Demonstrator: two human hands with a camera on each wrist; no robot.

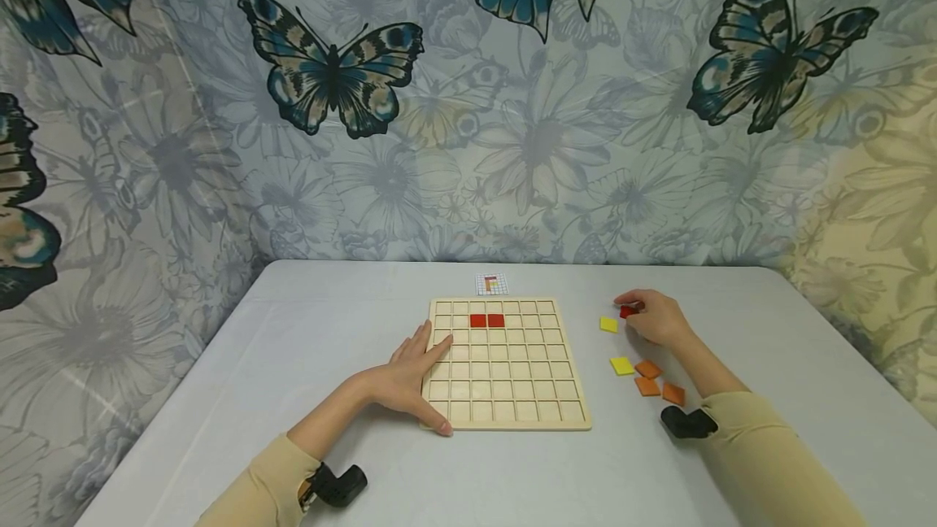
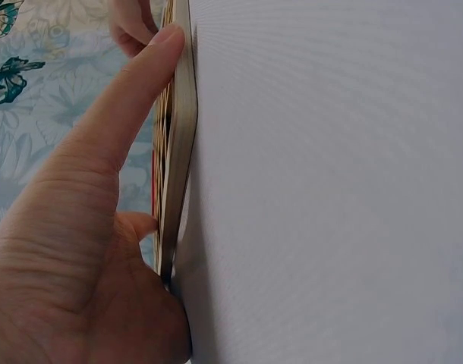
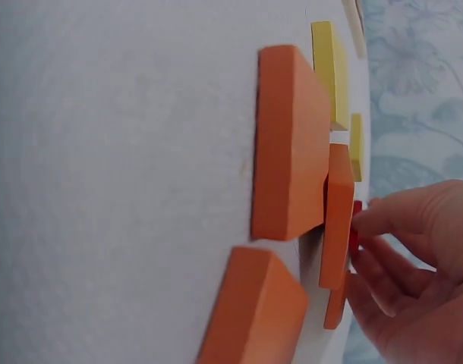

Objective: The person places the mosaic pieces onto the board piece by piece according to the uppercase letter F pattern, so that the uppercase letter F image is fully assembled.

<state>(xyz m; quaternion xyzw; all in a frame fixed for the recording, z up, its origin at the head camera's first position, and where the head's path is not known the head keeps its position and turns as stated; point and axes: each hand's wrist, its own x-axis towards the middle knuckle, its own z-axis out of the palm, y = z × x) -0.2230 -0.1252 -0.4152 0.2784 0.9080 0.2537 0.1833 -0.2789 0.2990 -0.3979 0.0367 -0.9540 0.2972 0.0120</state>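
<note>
A wooden grid board [image 1: 512, 428] lies flat, with two red tiles [image 1: 486, 320] side by side in its top row. My left hand [image 1: 401, 376] rests spread on the board's left edge; in the left wrist view the thumb of the left hand [image 2: 87, 197] lies along the rim [image 2: 182, 114]. On the right, my right hand [image 1: 656, 318] has its fingertips at a red tile [image 1: 626, 311], pinching it. The right wrist view shows the right hand [image 3: 425, 273] with thumb and fingers at the red tile [image 3: 356, 227], partly hidden behind orange tiles [image 3: 292, 144].
Two yellow tiles [image 1: 622, 366] and several orange tiles [image 1: 647, 386] lie on the white table [image 1: 351, 299] right of the board. A small printed pattern card [image 1: 491, 284] lies beyond the board's far edge. A butterfly-patterned wall covering [image 1: 439, 185] stands behind the table.
</note>
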